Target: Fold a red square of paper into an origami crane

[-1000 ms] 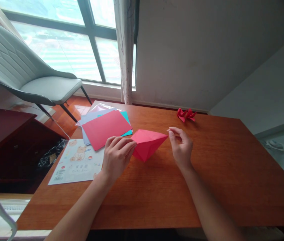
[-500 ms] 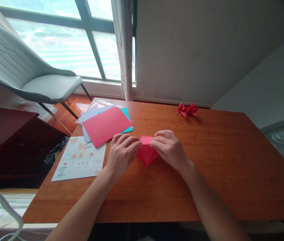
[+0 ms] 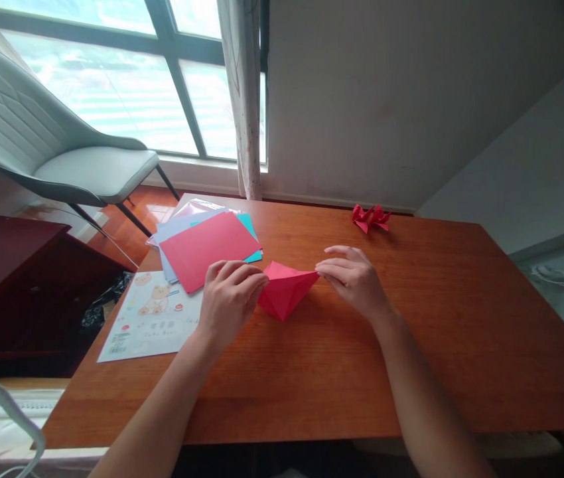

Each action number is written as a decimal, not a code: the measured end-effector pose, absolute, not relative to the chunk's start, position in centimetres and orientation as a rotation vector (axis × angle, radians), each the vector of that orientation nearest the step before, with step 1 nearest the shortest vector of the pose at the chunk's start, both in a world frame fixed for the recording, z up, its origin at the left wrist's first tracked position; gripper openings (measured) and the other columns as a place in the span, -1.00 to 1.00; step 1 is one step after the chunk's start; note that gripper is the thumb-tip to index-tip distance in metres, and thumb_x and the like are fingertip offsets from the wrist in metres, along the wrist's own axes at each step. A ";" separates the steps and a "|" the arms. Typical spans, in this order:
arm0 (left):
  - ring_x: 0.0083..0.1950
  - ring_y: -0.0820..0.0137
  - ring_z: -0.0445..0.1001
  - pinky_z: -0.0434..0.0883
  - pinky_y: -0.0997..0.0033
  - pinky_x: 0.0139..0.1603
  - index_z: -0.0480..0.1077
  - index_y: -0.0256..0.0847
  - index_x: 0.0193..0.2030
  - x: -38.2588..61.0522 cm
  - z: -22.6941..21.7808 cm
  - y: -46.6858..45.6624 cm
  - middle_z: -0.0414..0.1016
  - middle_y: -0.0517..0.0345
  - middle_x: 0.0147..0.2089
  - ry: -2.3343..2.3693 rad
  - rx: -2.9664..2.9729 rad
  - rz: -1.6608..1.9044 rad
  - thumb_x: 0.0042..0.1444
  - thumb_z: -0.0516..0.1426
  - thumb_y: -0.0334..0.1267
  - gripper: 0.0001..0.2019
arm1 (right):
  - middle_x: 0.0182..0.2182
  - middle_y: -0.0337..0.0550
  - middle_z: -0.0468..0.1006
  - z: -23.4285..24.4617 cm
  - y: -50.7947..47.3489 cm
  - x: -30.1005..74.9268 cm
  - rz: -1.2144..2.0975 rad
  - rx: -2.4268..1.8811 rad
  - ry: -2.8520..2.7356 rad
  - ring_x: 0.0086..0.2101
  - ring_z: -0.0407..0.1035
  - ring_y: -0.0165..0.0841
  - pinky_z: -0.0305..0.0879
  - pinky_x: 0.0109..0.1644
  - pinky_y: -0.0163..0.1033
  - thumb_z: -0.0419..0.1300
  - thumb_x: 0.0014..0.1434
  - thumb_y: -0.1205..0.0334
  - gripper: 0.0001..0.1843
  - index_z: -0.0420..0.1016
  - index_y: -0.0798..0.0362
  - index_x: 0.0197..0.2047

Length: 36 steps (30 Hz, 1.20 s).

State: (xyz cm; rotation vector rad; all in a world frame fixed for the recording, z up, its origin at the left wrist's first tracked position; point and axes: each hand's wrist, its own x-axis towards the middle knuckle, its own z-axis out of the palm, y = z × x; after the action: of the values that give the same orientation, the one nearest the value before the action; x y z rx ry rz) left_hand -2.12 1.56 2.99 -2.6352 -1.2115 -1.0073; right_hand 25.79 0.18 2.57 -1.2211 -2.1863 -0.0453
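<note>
Between my hands is a folded sheet of red origami paper (image 3: 286,292), its upper edge spread wide and its lower part narrowing to a point. My left hand (image 3: 235,292) pinches the left corner of the paper between thumb and fingers. At the other side, the thumb and fingertips of my right hand (image 3: 352,275) pinch the right tip. The paper is held just over or against the wooden table (image 3: 441,332); I cannot tell whether its lower point touches.
Left of my hands lies a stack of red paper (image 3: 207,249) over blue and teal sheets. A white sheet with bear drawings (image 3: 150,322) lies nearer. Two folded red paper figures (image 3: 370,218) sit at the far edge. A grey chair (image 3: 95,169) stands by the window.
My right hand has drawn away to the right, pulling the right tip of the paper outward. The top of the paper is wider now. My left hand has shifted slightly left.
</note>
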 end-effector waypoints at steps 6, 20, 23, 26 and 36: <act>-0.12 0.29 0.51 0.24 0.17 0.02 0.51 -0.09 -0.27 -2.5 3.0 1.7 0.65 0.23 -0.18 -1.239 -2.656 -0.967 0.28 0.15 -0.31 -0.88 | -0.25 -0.25 0.69 2.4 0.6 28.1 -0.071 -1.321 -2.163 -0.03 0.46 -0.20 0.32 0.06 -0.04 0.19 0.31 0.30 -0.85 0.61 -0.05 -0.23; -0.11 0.27 0.49 0.27 0.17 0.00 0.49 -0.12 -0.24 -1.1 2.5 0.9 0.63 0.20 -0.20 -1.253 -2.741 -0.930 0.30 0.11 -0.30 -0.87 | -0.28 -0.25 0.67 2.5 -1.1 21.2 -0.096 -1.145 -2.297 -0.09 0.42 -0.27 0.19 0.14 -0.04 0.17 0.31 0.35 -0.83 0.58 -0.04 -0.24; -0.11 0.25 0.48 0.25 0.14 0.02 0.50 -0.12 -0.21 -0.7 2.2 0.6 0.62 0.18 -0.20 -1.210 -2.760 -0.865 0.28 0.12 -0.30 -0.89 | -0.32 -0.22 0.65 2.3 -1.5 20.4 -0.107 -1.134 -2.314 -0.12 0.42 -0.28 0.20 0.11 -0.07 0.16 0.32 0.35 -0.83 0.57 -0.03 -0.26; -0.10 0.26 0.47 0.24 0.13 0.06 0.49 -0.12 -0.19 -0.3 1.9 0.3 0.62 0.18 -0.19 -1.130 -2.801 -0.854 0.27 0.12 -0.35 -0.88 | -0.34 -0.19 0.65 2.3 -1.8 19.9 -0.113 -1.127 -2.311 -0.14 0.42 -0.29 0.21 0.08 -0.10 0.15 0.33 0.35 -0.81 0.57 -0.01 -0.27; -0.13 0.30 0.49 0.25 0.18 0.00 0.48 -0.13 -0.22 -1.3 2.2 1.2 0.63 0.19 -0.19 -1.198 -2.743 -0.859 0.32 0.09 -0.30 -0.86 | -0.32 -0.29 0.68 2.9 -1.1 22.3 -0.077 -1.185 -2.208 -0.12 0.42 -0.27 0.17 0.10 -0.07 0.19 0.31 0.33 -0.83 0.58 -0.07 -0.26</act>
State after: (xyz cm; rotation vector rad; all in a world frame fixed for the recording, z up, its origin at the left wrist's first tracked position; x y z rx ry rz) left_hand -1.29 1.21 2.23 -2.7430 -1.1980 -0.8593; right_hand 22.27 -1.14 2.90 -1.1847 -2.2080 -0.0767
